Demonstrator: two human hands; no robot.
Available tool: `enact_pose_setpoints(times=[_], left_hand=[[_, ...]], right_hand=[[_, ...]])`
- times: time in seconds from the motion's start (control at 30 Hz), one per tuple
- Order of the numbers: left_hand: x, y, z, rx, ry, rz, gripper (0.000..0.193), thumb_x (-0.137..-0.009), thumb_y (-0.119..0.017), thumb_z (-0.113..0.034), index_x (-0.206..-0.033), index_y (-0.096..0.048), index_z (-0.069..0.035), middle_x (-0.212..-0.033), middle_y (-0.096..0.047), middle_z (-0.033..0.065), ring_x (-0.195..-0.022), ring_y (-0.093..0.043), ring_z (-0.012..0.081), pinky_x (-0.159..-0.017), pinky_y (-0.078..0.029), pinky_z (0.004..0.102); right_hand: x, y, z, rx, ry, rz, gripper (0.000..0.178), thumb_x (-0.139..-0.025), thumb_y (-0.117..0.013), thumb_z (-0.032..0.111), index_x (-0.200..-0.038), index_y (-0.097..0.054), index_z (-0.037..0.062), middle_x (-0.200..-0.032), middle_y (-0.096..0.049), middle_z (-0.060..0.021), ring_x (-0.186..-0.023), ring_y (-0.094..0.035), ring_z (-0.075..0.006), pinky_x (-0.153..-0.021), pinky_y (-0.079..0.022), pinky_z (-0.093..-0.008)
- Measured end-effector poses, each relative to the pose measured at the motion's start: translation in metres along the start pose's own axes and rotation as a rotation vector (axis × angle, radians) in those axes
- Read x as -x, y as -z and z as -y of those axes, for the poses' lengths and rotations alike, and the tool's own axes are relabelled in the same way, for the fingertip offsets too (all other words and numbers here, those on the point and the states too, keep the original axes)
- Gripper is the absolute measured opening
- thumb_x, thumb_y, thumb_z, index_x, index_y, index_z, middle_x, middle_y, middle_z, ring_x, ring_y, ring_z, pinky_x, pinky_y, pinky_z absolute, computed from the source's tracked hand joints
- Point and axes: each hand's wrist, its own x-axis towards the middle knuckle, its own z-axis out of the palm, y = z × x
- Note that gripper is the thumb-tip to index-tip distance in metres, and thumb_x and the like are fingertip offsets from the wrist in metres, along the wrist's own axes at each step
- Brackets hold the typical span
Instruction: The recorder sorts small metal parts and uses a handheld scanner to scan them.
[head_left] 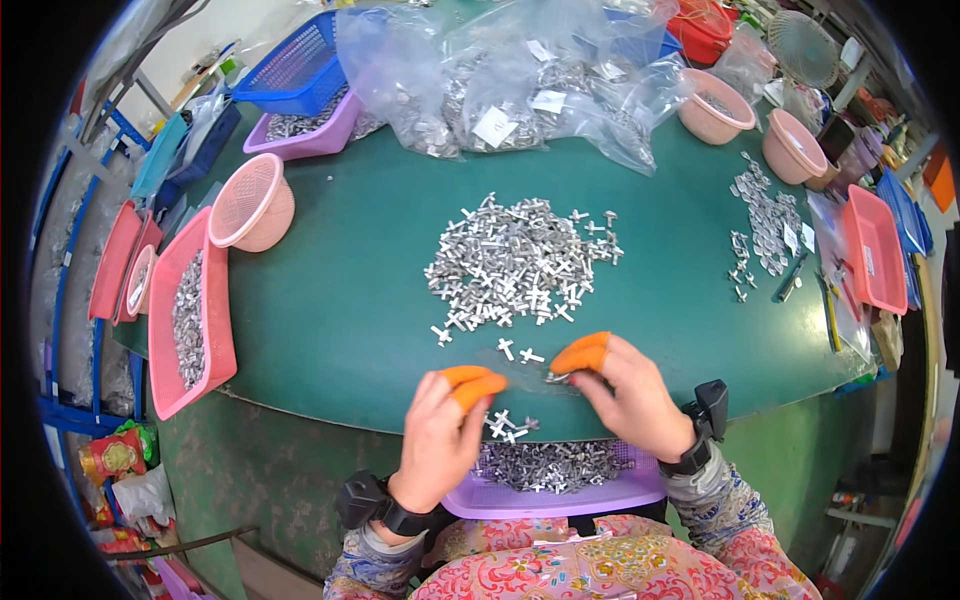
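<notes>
A heap of small silver cross-shaped metal pieces (515, 260) lies in the middle of the green table. Orange finger covers are on fingers of both hands. My right hand (632, 390) pinches a small metal piece (556, 378) between thumb and fingers, just above the tabletop. My left hand (440, 430) is closed, fingertips pointing right; what they hold, if anything, is hidden. Beside its thumb, a few loose cross pieces (512, 430) lie near the table's front edge. Two more crosses (530, 356) sit between the heap and my hands. Below the edge, a purple basket (560, 500) holds many darker metal pieces.
On the left stand a long pink tray (215, 340) of metal parts and a round pink basket (252, 235). Clear plastic bags of parts (500, 90) line the back. Flat metal pieces (770, 220), a pen-like tool (790, 277) and a red tray (875, 250) lie at right.
</notes>
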Motion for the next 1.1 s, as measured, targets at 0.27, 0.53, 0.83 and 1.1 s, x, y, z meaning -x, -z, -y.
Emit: enact_pose_setpoints(times=[0.27, 0.53, 0.83, 1.1], left_hand=[[0.012, 0.006, -0.004, -0.022, 0.106, -0.078, 0.025, -0.081, -0.069, 0.006, -0.104, -0.072, -0.003, -0.100, -0.069, 0.0125, -0.089, -0.062, 0.0309, -0.080, -0.049, 0.0378], [0.026, 0.004, -0.015, 0.084, 0.063, 0.042, 0.024, -0.078, -0.073, 0.003, -0.101, -0.073, -0.003, -0.096, -0.070, 0.0118, -0.083, -0.062, 0.0286, -0.075, -0.049, 0.0365], [0.008, -0.025, -0.018, -0.121, -0.041, 0.061, 0.026, -0.077, -0.078, -0.002, -0.101, -0.071, -0.005, -0.098, -0.063, 0.0108, -0.093, -0.058, 0.0324, -0.080, -0.048, 0.0410], [0.004, -0.023, -0.019, -0.029, -0.027, 0.030, 0.027, -0.079, -0.075, 0.000, -0.105, -0.073, -0.003, -0.095, -0.063, 0.0142, -0.086, -0.059, 0.0342, -0.074, -0.048, 0.0404]], right_hand=[[0.014, 0.024, -0.003, 0.166, -0.188, -0.135, 0.025, -0.084, -0.069, -0.001, -0.107, -0.073, 0.0072, -0.095, -0.064, -0.0094, -0.085, -0.060, -0.0291, -0.075, -0.050, -0.0369], [0.033, 0.026, 0.000, 0.047, -0.093, 0.010, 0.027, -0.081, -0.072, 0.000, -0.107, -0.073, 0.0085, -0.094, -0.063, -0.0091, -0.088, -0.061, -0.0290, -0.076, -0.051, -0.0378], [0.019, 0.002, -0.004, 0.206, -0.027, -0.061, 0.018, -0.081, -0.076, 0.010, -0.098, -0.071, 0.0069, -0.091, -0.059, -0.0089, -0.088, -0.059, -0.0294, -0.075, -0.050, -0.0396], [0.021, 0.023, 0.001, -0.248, -0.432, -0.087, 0.015, -0.093, -0.066, 0.005, -0.107, -0.070, 0.0015, -0.093, -0.070, -0.0069, -0.074, -0.064, -0.0119, -0.066, -0.051, -0.0274]])
